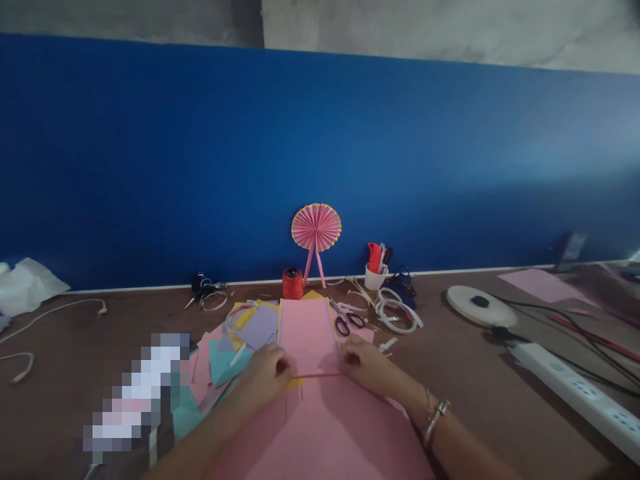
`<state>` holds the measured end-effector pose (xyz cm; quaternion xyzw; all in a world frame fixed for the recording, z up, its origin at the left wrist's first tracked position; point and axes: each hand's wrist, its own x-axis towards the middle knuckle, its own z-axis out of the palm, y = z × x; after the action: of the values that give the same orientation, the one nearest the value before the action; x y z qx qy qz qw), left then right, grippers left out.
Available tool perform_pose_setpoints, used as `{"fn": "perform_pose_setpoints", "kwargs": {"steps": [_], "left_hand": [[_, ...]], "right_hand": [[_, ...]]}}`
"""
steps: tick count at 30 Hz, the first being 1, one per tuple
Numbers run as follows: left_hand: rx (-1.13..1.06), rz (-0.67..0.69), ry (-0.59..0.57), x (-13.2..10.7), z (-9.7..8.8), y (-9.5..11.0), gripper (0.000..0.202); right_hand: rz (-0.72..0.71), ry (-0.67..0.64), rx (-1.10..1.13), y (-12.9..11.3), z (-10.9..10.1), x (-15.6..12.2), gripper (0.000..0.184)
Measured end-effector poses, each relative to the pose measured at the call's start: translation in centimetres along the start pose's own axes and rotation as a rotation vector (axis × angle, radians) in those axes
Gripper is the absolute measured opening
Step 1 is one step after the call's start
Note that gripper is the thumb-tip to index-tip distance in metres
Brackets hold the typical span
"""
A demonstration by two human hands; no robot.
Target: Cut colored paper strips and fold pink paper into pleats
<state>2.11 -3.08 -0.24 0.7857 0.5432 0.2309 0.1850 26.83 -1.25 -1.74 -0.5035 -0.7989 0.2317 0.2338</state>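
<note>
And here's the layered pink paper, right in the middle, lying between the two hands, over a broader pink sheet. Its long axis looks to run straight away from the person, toward the back edge of the surface, with thin yellow and purple margins down both sides. Left hand at the near left corner: fingers curled, thumb and fingertips seemingly pinching the paper's side. Right hand mirrors it on the opposite side, fingers bunched, apparently nipping that margin. Neither hand is the nearer one; the paper sits squarely between them, its far end reaching beyond both. Just past the right hand, scissors lie by the right margin, so that's the closer hand to them. Farther back, a pleated pink fan stands at the surface's back edge, beside a red spool.
</note>
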Motion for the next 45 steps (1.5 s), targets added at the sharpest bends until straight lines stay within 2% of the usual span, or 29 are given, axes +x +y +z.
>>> {"fn": "perform_pose_setpoints", "kwargs": {"steps": [11,20,23,25,28,31,35,39,45], "left_hand": [[-0.032,-0.009,-0.053,0.2,0.1,-0.2,0.014],[0.075,0.002,-0.068,-0.1,-0.2,0.2,0.014],[0.104,0.089,-0.049,-0.4,-0.5,0.5,0.017],[0.143,0.199,-0.080,-0.5,-0.7,0.8,0.027],[0.274,0.357,-0.113,-0.6,-0.8,1.2,0.038],[0.373,0.449,-0.095,-0.6,-0.8,1.2,0.036],[0.385,0.499,-0.102,-0.5,-0.7,0.7,0.026],[0.354,0.514,-0.078,-0.3,-1.1,-0.1,0.025],[0.451,0.484,-0.162,0.0,-1.8,-1.1,0.019]], "right_hand": [[0.032,0.012,0.024,0.1,0.2,0.0,0.017],[0.035,-0.023,-0.041,-0.3,0.0,0.1,0.015],[0.030,-0.008,-0.101,-1.1,-0.6,-0.1,0.012],[-0.066,-0.016,-0.126,-1.9,-0.9,-0.4,0.023],[-0.226,-0.101,-0.187,-3.2,-1.2,-1.0,0.032],[-0.265,-0.150,-0.290,-3.7,-1.0,-1.3,0.031],[-0.309,-0.169,-0.373,-3.3,-0.8,-1.1,0.028],[-0.308,-0.196,-0.421,-3.2,-1.7,-1.1,0.027],[-0.268,-0.205,-0.416,-3.3,-3.0,-1.4,0.027]]}}
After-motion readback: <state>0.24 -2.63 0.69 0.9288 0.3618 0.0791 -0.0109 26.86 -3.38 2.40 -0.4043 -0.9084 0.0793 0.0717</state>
